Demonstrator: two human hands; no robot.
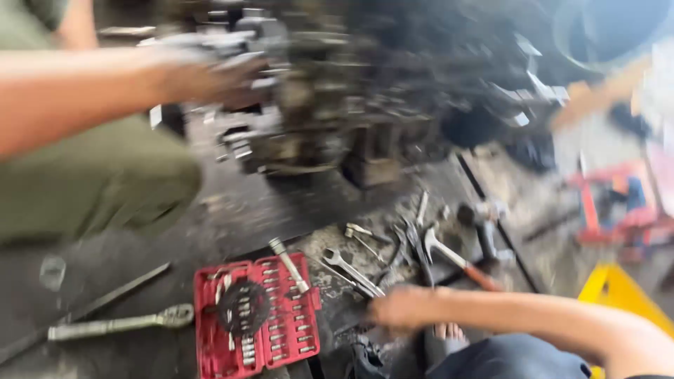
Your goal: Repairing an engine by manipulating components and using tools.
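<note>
The left hand [210,74] reaches across from the left and lies against the side of a big, grimy engine block [365,91] that sits on the dark, oily floor [232,210]. The shot is smeared there, so I cannot tell whether its grip is clamped on some part or just pressed flat.

The right hand [404,307] is low down near the bottom edge, among a scatter of loose tools. Its fingers look curled together, possibly around something small, though the blur hides what. Just beside it lies a combination wrench [351,272], and a little further off a hammer with a reddish handle [460,261].

Left of that hand sits an open red socket tray [210,337] (a dark round piece rests in its middle), with a ratchet extension [288,264] lying across its top corner. A long ratchet handle [119,323] lies on the floor, well to the left of the tray.
</note>
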